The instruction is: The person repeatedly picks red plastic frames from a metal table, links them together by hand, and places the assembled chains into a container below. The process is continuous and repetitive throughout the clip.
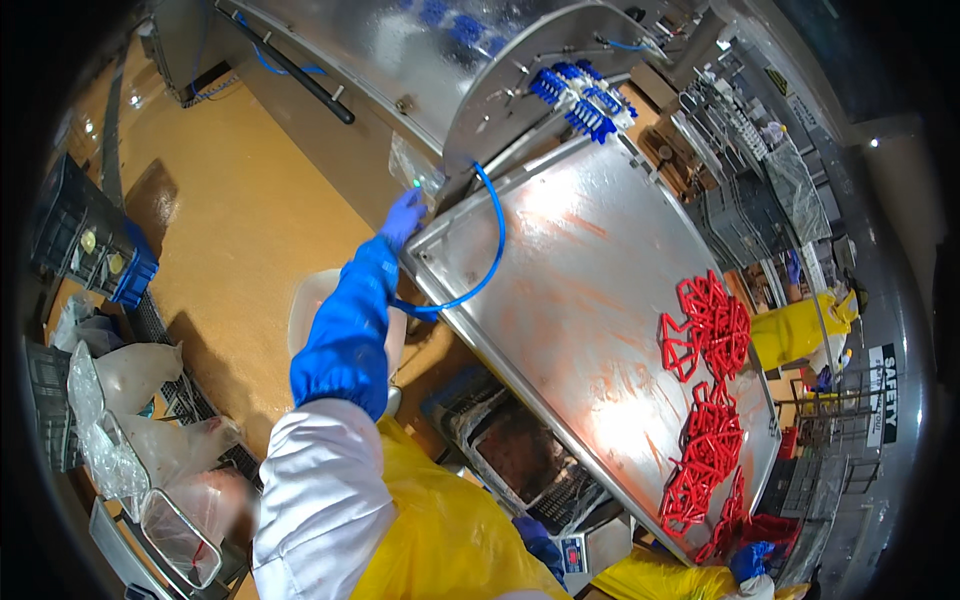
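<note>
My left hand (403,218), in a purple glove and blue sleeve, reaches out to the side of the steel machine. Its fingers are stretched toward a small green light (418,183) beside clear plastic sheeting; whether they touch it I cannot tell. A blue hose (501,225) loops from the machine past my forearm. My right hand (528,527) hangs low beside my yellow apron, mostly hidden, so its fingers do not show clearly. To the right of my left hand lies a wet steel table (560,310) with reddish smears.
Red angular plastic pieces (708,430) are heaped along the table's right side. A round steel plate (500,90) stands by blue-and-white toothed parts (585,98). Below the table is a plastic-lined crate (515,455). Filled clear bags (140,378) stand left. People in yellow aprons (795,330) work at right.
</note>
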